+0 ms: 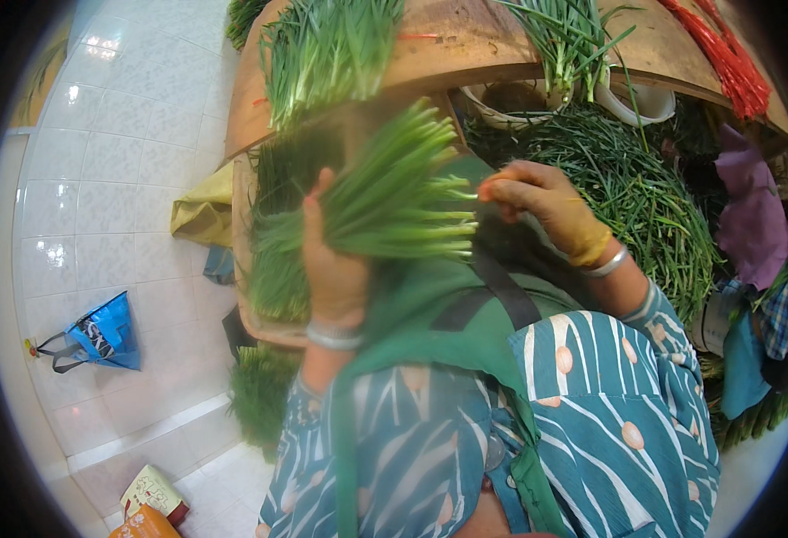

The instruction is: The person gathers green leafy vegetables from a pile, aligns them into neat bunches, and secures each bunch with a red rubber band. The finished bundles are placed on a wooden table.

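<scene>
My left hand (335,272) is wrapped around a thick bunch of green leafy stalks (401,195), which look like garlic chives. Their pale cut ends point right and fan into an upper and a lower group. My right hand (545,205), partly covered in a yellow glove with orange fingertips, pinches the pale end of a stalk at the bunch's right side. The bunch is blurred. Below it lies my green apron (434,296). More chives (276,282) lie in a wooden tray (280,334) behind my left hand.
A wooden board (461,47) ahead carries bundled chives (333,54), a smaller bunch (562,47) and red plastic ties (730,60). Beneath its edge are white tubs (643,107). A large heap of loose chives (643,195) lies right. A blue bag (108,333) hangs on the tiled wall (111,215).
</scene>
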Demonstrator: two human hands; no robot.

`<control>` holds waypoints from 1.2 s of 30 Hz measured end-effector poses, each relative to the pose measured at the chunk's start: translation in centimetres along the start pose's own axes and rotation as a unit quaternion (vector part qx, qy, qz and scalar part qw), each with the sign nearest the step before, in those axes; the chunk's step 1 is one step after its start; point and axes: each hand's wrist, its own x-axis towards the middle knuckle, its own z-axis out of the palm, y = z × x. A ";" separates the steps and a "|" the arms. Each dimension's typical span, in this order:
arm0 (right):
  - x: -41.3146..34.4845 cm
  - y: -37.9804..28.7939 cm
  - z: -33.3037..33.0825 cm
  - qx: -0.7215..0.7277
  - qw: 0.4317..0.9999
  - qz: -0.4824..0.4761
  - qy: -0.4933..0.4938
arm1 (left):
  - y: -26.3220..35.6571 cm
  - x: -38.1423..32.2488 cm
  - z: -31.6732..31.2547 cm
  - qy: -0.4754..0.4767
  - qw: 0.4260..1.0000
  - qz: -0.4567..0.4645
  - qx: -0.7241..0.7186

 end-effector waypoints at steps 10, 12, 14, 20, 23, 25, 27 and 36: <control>-0.5 -0.2 2.9 -0.063 0.975 -0.209 0.040 | 0.2 -0.8 0.5 -0.024 0.999 0.036 0.017; -0.3 0.3 4.0 -0.042 0.986 -0.145 0.071 | 0.9 -1.2 0.9 -0.007 0.997 0.045 0.058; -0.3 0.7 4.2 0.018 0.989 -0.116 0.085 | 1.3 -1.6 1.3 0.006 0.997 -0.009 -0.075; -3.2 -2.5 -0.6 -0.031 0.993 -0.060 0.101 | 1.7 -2.4 0.6 -0.009 0.997 0.043 -0.068; -4.7 -3.9 -0.7 -0.195 0.974 -0.091 0.069 | 1.9 -2.6 0.5 -0.010 0.990 0.009 -0.137; -4.7 -4.1 0.8 -0.224 0.960 -0.147 0.078 | 2.0 -2.7 0.7 -0.016 0.980 -0.020 -0.199; -3.4 -3.9 2.8 -0.187 0.958 -0.208 0.059 | 2.2 -2.9 1.0 -0.024 0.974 -0.026 -0.224; -2.7 -2.5 5.2 0.029 0.994 -0.104 0.022 | 3.5 -3.6 0.9 -0.020 0.972 -0.026 -0.234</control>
